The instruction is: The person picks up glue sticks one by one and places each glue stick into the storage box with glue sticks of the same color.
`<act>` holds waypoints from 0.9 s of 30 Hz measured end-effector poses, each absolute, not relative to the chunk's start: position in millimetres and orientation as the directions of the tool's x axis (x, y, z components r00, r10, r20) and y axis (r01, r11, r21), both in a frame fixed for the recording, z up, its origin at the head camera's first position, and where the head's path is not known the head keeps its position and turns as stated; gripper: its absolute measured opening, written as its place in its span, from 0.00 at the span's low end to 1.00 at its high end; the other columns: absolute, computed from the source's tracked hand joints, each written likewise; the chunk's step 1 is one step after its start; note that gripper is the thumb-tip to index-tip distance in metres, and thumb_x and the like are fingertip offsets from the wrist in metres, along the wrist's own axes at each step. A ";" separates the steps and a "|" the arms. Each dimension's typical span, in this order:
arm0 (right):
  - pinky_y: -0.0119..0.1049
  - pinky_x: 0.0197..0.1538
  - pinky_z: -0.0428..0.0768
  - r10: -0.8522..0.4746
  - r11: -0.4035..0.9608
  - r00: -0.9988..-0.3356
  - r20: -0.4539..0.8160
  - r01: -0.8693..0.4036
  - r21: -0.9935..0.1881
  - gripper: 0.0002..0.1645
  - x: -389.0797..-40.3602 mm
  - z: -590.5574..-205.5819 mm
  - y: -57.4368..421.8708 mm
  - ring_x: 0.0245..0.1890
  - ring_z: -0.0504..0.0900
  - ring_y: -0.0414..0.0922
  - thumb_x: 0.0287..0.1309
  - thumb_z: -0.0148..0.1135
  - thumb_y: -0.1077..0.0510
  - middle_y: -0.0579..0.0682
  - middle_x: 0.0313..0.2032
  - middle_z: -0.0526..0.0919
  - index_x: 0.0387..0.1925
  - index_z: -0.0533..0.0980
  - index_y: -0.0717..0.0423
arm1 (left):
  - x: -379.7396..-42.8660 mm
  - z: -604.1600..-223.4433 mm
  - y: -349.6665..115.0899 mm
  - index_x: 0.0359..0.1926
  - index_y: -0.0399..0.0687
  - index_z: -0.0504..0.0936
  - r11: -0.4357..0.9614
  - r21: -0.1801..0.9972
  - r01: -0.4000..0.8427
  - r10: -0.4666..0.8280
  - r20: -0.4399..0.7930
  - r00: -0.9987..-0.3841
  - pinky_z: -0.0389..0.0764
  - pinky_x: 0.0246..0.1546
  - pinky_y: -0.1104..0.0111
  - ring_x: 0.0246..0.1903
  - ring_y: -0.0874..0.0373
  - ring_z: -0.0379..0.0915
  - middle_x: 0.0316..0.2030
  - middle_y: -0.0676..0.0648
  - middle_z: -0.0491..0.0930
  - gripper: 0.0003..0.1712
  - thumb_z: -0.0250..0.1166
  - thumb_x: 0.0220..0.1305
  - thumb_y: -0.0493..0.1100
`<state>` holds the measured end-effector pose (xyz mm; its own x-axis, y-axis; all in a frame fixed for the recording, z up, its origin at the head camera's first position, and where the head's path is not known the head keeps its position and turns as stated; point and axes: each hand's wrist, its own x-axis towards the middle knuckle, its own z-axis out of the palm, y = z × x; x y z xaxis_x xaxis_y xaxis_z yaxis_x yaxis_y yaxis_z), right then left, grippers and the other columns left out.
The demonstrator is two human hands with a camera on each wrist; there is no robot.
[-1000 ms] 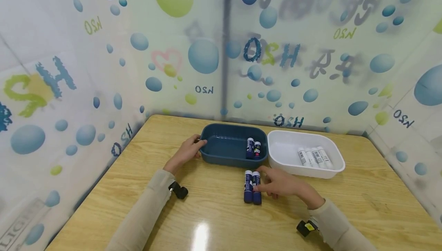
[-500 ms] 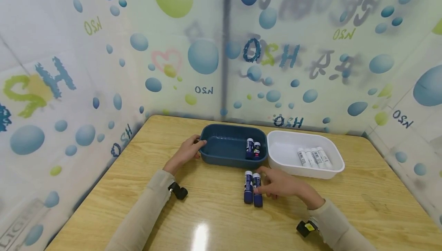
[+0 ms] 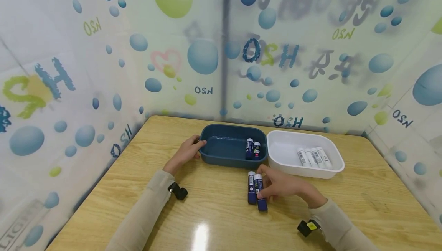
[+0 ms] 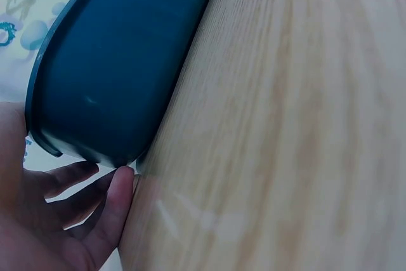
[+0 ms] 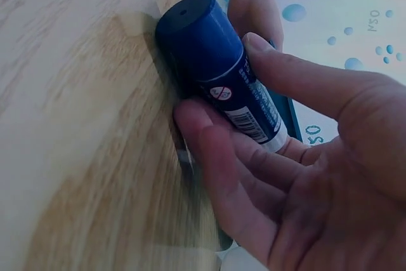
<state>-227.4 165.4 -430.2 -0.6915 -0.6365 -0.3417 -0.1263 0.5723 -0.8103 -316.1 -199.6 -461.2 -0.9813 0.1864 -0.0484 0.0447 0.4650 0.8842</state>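
Observation:
My left hand [image 3: 184,152] grips the left end of a dark blue plastic bin [image 3: 226,161], thumb over the rim. In the left wrist view, its fingers reach the bin's [image 4: 120,74] end wall. My right hand [image 3: 284,183] pinches a blue glue stick [image 3: 261,199] with a white end, in front of the bin. Seen from the right wrist, the thumb lies on one side of this glue stick [image 5: 206,49] and the fingers curl on the other. A second blue glue stick [image 3: 251,191] lies close along its left side. Two more blue glue sticks [image 3: 249,148] lie inside the blue bin's right end.
A white bin [image 3: 293,170] stands right against the blue one, with several white glue sticks [image 3: 312,158] lying side by side in it. Both bins are at the back of the wooden table [image 3: 200,201], near a curtain [image 3: 193,101] printed with bubbles.
The right-hand glue stick has slid a little right and toward me and tilted, under my right fingers. The other stick has rolled slightly right. My left hand stays on the bin.

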 end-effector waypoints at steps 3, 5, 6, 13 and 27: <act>0.39 0.34 0.87 -0.635 0.565 -0.694 -0.340 -0.117 -0.817 0.35 -226.5 -429.3 164.6 0.35 0.85 0.46 0.64 0.72 0.55 0.56 0.47 0.86 0.62 0.61 0.57 | -315.6 -461.4 -200.0 0.71 0.41 0.69 0.469 0.882 0.047 0.188 -0.048 -0.981 0.85 0.39 0.65 0.33 0.55 0.80 0.64 0.34 0.75 0.30 0.53 0.80 0.55; 0.41 0.34 0.88 -0.641 0.555 -0.691 -0.335 -0.114 -0.824 0.35 -226.1 -428.2 163.9 0.36 0.85 0.46 0.64 0.72 0.55 0.57 0.48 0.86 0.62 0.61 0.57 | -315.1 -461.2 -200.3 0.71 0.41 0.69 0.472 0.880 0.047 0.189 -0.048 -0.981 0.85 0.40 0.65 0.32 0.55 0.80 0.64 0.34 0.76 0.30 0.53 0.80 0.55; 0.41 0.34 0.88 -0.646 0.548 -0.687 -0.333 -0.114 -0.828 0.34 -225.9 -427.4 163.7 0.36 0.85 0.46 0.64 0.72 0.56 0.58 0.48 0.85 0.62 0.61 0.58 | -315.0 -461.0 -200.2 0.71 0.41 0.69 0.473 0.880 0.048 0.188 -0.047 -0.981 0.85 0.40 0.64 0.32 0.55 0.80 0.64 0.34 0.76 0.30 0.53 0.80 0.55; 0.44 0.39 0.89 -0.643 0.535 -0.689 -0.334 -0.091 -0.840 0.33 -226.6 -427.0 163.0 0.41 0.85 0.49 0.65 0.70 0.57 0.61 0.50 0.84 0.62 0.61 0.58 | -317.9 -461.9 -200.0 0.72 0.40 0.69 0.486 0.872 0.060 0.191 -0.039 -0.981 0.85 0.42 0.62 0.32 0.54 0.81 0.64 0.33 0.75 0.31 0.52 0.80 0.56; 0.44 0.38 0.90 -0.655 0.464 -0.711 -0.255 -0.112 -0.879 0.31 -231.4 -433.1 165.1 0.41 0.86 0.50 0.67 0.68 0.55 0.59 0.48 0.85 0.60 0.60 0.58 | -315.8 -461.6 -200.1 0.70 0.41 0.70 0.470 0.881 0.054 0.186 -0.039 -0.982 0.85 0.40 0.63 0.34 0.53 0.81 0.63 0.33 0.76 0.30 0.53 0.79 0.55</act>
